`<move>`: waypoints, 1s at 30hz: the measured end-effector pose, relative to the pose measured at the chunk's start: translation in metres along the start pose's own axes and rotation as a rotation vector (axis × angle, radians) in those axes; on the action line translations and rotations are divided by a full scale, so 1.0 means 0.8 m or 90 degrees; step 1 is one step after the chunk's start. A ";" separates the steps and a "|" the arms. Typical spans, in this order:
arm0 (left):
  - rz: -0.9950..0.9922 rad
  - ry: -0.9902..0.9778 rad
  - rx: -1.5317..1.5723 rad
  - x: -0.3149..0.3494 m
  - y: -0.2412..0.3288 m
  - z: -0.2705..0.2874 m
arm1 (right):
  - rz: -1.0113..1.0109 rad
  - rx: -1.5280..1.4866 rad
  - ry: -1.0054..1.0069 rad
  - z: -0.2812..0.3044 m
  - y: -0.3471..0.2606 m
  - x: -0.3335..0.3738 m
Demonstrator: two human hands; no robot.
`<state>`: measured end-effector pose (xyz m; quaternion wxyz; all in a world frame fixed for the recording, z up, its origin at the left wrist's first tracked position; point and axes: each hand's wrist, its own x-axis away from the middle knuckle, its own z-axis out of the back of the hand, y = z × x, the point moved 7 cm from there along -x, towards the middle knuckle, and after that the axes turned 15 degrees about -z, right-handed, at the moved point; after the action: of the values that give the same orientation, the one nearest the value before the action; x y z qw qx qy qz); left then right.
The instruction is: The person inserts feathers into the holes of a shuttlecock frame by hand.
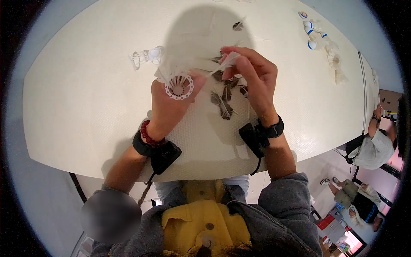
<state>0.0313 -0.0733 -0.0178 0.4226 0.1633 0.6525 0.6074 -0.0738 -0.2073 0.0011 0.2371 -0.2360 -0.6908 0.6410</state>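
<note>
My left hand (162,107) is closed around a white plastic shuttlecock skirt (180,91); its round, holed rim faces up. Some pale feathers stick out beside it. Between the thumb and fingers of my right hand (259,73) is a white feather (229,61), its quill pointing toward the skirt. Beneath and between my hands, several dark-tipped feathers (226,110) are scattered on the table. The fingers partly hide some of them.
White plastic cage-like pieces (140,59) lie left of my left hand. At the far right of the pale table (85,120) are several blue-banded white shuttlecock parts (314,44) and loose feathers (333,60). One dark feather (238,26) lies farther back. Other people (371,150) are beyond the right edge.
</note>
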 end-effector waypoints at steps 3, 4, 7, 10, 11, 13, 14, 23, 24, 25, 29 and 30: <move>0.039 0.005 -0.002 0.003 -0.006 0.002 | -0.074 0.023 -0.027 -0.007 0.007 0.002; 0.061 0.010 0.005 0.005 -0.010 0.002 | -0.107 0.070 -0.047 -0.011 0.011 0.003; -0.006 0.009 -0.012 0.005 -0.008 -0.002 | -0.125 0.091 -0.054 -0.011 0.017 0.005; -0.016 -0.019 -0.035 0.002 -0.003 -0.006 | -0.107 0.056 -0.004 -0.005 0.007 0.005; -0.015 -0.020 -0.035 0.001 -0.001 -0.005 | -0.108 0.056 -0.003 -0.005 0.008 0.005; 0.082 -0.051 -0.013 0.005 -0.012 -0.008 | -0.090 -0.008 0.027 0.000 0.007 0.006; 0.082 -0.050 -0.014 0.006 -0.014 -0.008 | -0.089 -0.008 0.027 -0.003 0.005 0.007; 0.030 -0.099 0.115 0.013 -0.017 -0.019 | -0.097 0.021 0.020 -0.017 0.004 0.014; -0.023 -0.125 0.037 0.012 -0.013 -0.018 | -0.084 0.041 0.020 -0.017 0.001 0.014; -0.076 -0.151 -0.041 0.011 -0.007 -0.018 | -0.070 0.061 0.021 -0.017 -0.002 0.014; -0.049 -0.160 -0.031 0.007 -0.002 -0.020 | -0.065 0.055 0.028 -0.015 -0.001 0.015; -0.042 -0.159 -0.017 0.007 -0.002 -0.021 | -0.069 0.052 0.025 -0.015 0.001 0.015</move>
<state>0.0161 -0.0805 -0.0226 0.5226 0.2103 0.5919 0.5765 -0.0756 -0.1902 0.0017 0.2944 -0.2011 -0.6712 0.6499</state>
